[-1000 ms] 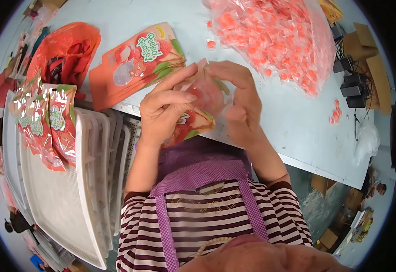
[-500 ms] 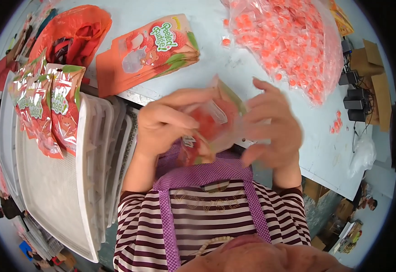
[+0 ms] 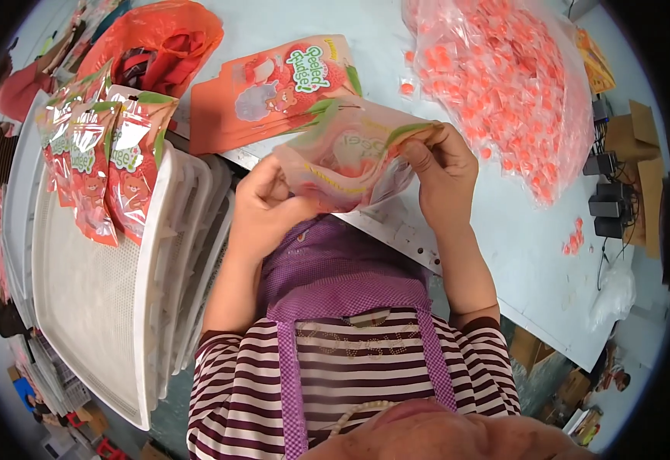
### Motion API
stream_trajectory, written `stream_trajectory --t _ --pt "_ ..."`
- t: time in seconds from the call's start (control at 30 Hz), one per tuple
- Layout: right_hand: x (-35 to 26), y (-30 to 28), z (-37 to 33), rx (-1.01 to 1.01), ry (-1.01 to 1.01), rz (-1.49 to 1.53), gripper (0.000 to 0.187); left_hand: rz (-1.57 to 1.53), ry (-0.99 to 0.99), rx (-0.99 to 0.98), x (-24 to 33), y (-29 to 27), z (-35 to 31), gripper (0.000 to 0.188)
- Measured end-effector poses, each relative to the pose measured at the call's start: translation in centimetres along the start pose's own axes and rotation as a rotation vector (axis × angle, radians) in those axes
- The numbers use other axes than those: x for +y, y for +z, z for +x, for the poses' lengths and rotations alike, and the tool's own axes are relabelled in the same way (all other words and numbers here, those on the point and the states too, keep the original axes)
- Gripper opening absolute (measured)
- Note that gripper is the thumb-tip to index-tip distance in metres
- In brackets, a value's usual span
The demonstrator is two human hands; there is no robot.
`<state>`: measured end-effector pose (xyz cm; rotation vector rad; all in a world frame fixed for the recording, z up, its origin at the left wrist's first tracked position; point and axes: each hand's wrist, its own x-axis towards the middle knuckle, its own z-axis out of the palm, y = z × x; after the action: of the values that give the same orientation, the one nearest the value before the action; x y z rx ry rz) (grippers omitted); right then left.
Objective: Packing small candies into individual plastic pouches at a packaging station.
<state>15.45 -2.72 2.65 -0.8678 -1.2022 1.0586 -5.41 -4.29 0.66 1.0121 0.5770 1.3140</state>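
Observation:
Over the table's near edge, a pink and red candy pouch [image 3: 335, 146] is stretched between my two hands, its mouth spread apart. My left hand [image 3: 267, 211] pinches the pouch's left side. On the opposite side, my right hand [image 3: 444, 172] grips the rim with thumb and fingers. Just beyond lies a stack of flat printed pouches [image 3: 262, 96], with the held pouch overlapping its near right corner. A large clear plastic bag [image 3: 503, 92] full of small wrapped red candies lies at the far right.
Several plump pouches [image 3: 112, 165] rest on stacked white plastic trays [image 3: 89, 307] at left. Behind them sits an orange-red plastic bag [image 3: 154, 46]. Black power adapters [image 3: 611, 203] and a cardboard box [image 3: 634, 146] are at the right. Loose candies [image 3: 574, 238] dot the table [image 3: 526, 253].
The pouch has moved up and away from my body, and its mouth is now spread. My right hand, apart and blurred before, now grips its rim. The view has shifted slightly.

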Motion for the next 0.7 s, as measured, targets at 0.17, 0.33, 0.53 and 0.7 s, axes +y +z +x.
stream_trajectory --t 0.17,0.33,0.53,0.7 --pt "-0.3 0.2 -0.1 -0.062 -0.011 -0.119 0.010 0.488 0.110 0.104 0.8 0.5 -0.8 0.022" --pt "-0.2 -0.3 0.0 -0.073 -0.004 -0.061 0.012 0.673 0.296 0.069 1.6 1.4 -0.2 0.012" --pt "-0.6 -1.5 0.0 -0.055 -0.029 -0.154 0.010 0.780 0.355 0.207 1.6 1.6 -0.1 0.010" --pt "0.5 -0.8 0.2 0.005 0.026 -0.081 0.008 0.666 0.322 0.210 0.9 1.2 -0.1 0.018"
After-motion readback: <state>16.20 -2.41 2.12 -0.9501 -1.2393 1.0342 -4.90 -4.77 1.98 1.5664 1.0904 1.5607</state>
